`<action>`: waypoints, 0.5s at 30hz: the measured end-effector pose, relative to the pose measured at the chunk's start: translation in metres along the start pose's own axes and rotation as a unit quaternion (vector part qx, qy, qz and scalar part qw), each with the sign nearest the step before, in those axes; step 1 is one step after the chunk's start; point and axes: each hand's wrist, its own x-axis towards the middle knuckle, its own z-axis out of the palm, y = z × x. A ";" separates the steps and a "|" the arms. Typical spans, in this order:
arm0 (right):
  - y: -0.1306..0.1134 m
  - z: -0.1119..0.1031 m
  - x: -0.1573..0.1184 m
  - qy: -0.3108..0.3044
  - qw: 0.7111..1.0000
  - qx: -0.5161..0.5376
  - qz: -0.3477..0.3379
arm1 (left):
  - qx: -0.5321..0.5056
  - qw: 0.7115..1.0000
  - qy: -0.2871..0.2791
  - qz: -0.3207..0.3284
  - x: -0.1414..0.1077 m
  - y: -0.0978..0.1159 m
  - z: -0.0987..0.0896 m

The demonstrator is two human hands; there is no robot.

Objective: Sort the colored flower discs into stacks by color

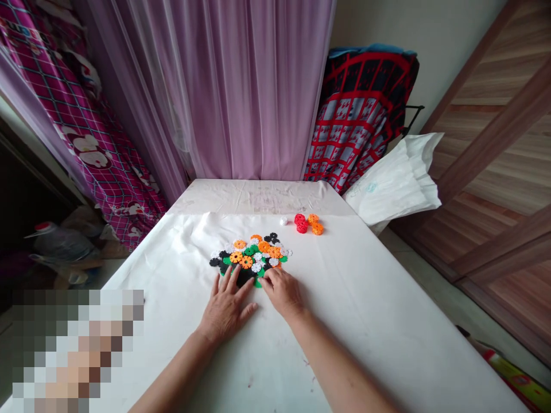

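A loose pile of flower-shaped plastic discs lies on the white-covered table, with orange discs (246, 262), white discs (257, 267), black discs (245, 280) and green discs (259, 283) mixed together. My left hand (224, 307) rests at the near left edge of the pile, fingers spread and fingertips touching the black discs. At the near right edge, my right hand (282, 291) has its fingers bent together among the discs. What sits between those fingertips is hidden by the hand.
Behind the pile stand short stacks of red discs (301, 223) and orange discs (317, 227), beside a small white stack (283, 221). Cloth wrinkles on the table (172, 275) run left of the pile. A white bag (394, 178) leans by the far right edge; purple curtains (258, 86) hang behind.
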 end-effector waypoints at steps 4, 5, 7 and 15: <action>0.023 0.000 0.013 0.077 0.994 0.060 0.041 | -0.013 0.998 0.036 -0.045 0.028 -0.020 0.004; 0.029 -0.002 0.015 0.091 0.993 0.067 0.036 | -0.019 0.998 0.043 -0.048 0.031 -0.024 0.004; 0.037 -0.007 0.017 0.095 0.993 0.064 0.004 | -0.027 0.997 0.050 -0.045 0.031 -0.029 0.004; 0.030 -0.012 0.017 -0.029 0.999 0.001 -0.027 | -0.022 0.998 0.033 0.057 0.013 -0.015 -0.001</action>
